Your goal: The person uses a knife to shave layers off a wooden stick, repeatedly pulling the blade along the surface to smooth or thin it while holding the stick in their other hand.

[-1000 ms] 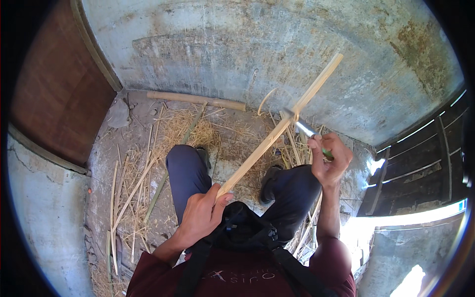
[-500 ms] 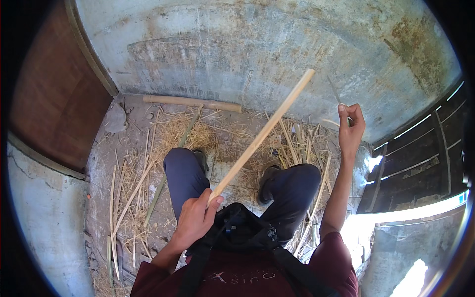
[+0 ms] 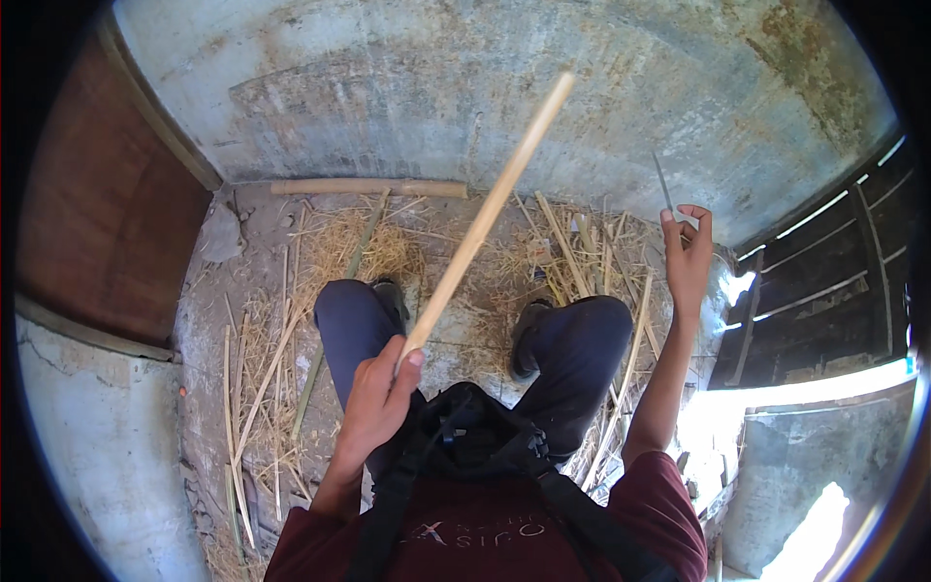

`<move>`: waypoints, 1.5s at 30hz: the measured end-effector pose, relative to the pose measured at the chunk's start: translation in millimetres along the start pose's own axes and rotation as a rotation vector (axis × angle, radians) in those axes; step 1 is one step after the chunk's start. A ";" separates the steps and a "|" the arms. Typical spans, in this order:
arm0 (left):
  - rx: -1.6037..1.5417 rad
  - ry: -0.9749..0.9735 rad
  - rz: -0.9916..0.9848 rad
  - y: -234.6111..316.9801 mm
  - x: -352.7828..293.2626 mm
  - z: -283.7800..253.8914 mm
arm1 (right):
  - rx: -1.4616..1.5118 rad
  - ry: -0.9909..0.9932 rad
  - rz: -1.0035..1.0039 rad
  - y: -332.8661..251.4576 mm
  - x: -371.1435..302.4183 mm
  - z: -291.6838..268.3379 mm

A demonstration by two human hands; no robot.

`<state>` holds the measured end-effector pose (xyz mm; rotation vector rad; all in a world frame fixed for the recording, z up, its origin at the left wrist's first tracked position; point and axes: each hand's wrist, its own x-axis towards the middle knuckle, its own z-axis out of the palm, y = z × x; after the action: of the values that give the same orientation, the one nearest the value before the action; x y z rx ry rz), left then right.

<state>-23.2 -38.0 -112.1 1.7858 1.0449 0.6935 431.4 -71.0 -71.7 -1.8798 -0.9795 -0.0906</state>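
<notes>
Above my lap, a long pale bamboo strip (image 3: 485, 218) slants up and to the right. My left hand (image 3: 378, 393) is closed around its lower end, thumb along the near side. Off to the right, my right hand (image 3: 690, 252) is raised, apart from the strip. It grips a knife with a thin, pointed blade (image 3: 662, 181) that points up toward the wall. The index finger is partly lifted, and the knife's handle is hidden in the palm.
Thin shavings (image 3: 388, 242) and loose bamboo strips (image 3: 274, 373) litter the floor around my feet. A bamboo pole (image 3: 369, 187) lies along the foot of the wall (image 3: 388, 107). To the left is a brown door panel (image 3: 107, 204), to the right dark slats (image 3: 824, 301).
The bamboo strip has swung up and left, its far end higher against the wall. A pale curl beside my right hand is gone from there, and that hand's index finger has lifted.
</notes>
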 end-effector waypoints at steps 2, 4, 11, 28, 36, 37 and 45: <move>-0.113 -0.053 -0.013 11.2 5.2 4.5 | 0.256 -0.086 -0.027 -26.0 -24.0 8.4; -0.192 -0.087 0.015 13.5 8.7 9.6 | 0.382 -0.122 -0.115 -47.8 -49.7 21.6; -0.292 -0.191 0.075 31.3 18.3 11.0 | 0.493 -0.315 -0.517 -108.3 -112.0 39.8; -0.367 -0.216 0.101 38.5 16.8 13.5 | 0.445 -0.356 -0.889 -122.1 -136.6 59.8; -0.374 -0.190 0.128 33.1 16.6 19.8 | 0.421 -0.355 -0.882 -126.6 -141.2 58.4; -0.376 -0.197 0.119 31.1 16.7 20.3 | 0.416 -0.358 -0.884 -126.3 -141.6 58.1; -0.334 -0.160 0.054 35.9 15.7 23.2 | 0.349 -0.343 -0.910 -127.2 -142.3 54.9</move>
<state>15.7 -41.9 -88.9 1.5540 0.7281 0.7006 233.4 -86.2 -72.3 -1.0329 -1.8933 -0.1239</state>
